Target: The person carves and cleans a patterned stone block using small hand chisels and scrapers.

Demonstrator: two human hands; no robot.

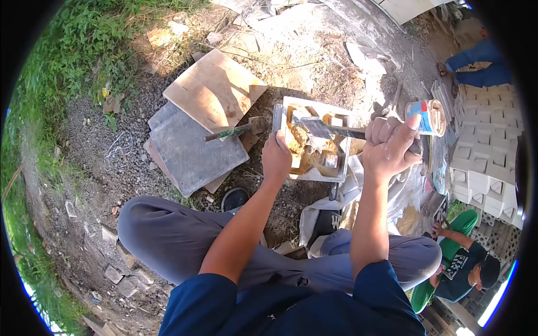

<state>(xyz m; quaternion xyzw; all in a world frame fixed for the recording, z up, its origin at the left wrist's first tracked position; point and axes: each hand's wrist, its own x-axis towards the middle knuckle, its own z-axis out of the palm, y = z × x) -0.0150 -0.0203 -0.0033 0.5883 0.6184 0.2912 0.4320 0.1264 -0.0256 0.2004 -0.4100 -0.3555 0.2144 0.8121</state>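
Blue shirt (263,313) nearest, right hand (388,144) grips bladed tool (318,128), left hand (276,159) clasps mould (317,177), boards (193,154) beside.

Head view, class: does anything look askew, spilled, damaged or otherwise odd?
Yes, mildly: left of the pale rectangular compartmented mould, a tan rectangular wooden board lies askew across a flat grey rectangular board, edges out of line, making the pile look untidy.

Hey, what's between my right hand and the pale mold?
A dark shaft, held in your right hand; in the head view, its flat blade overlaps the mold.
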